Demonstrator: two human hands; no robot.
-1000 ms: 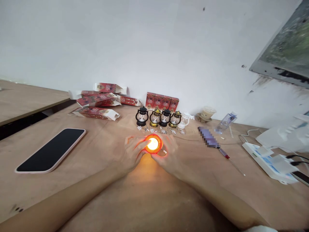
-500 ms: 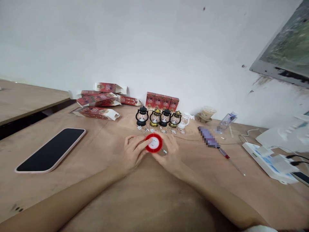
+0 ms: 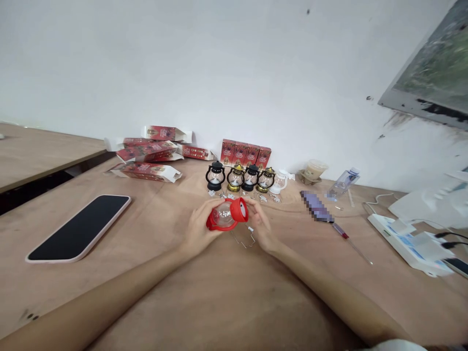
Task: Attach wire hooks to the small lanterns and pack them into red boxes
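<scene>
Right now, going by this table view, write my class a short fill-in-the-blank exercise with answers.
The lantern in the left hand is coloured ____.
The lantern row holds ____ lanterns.
Its rightmost lantern is coloured ____.
Behind the row stand ____ upright red boxes.

Missing words: red; five; white; four.

The purple object (image 3: 316,206) is too blurred to identify.

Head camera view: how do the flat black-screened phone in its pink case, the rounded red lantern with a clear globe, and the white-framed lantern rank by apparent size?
1. Phone
2. Red lantern
3. White-framed lantern; it stands farther back, so its true size against the red one is unsure.
</scene>
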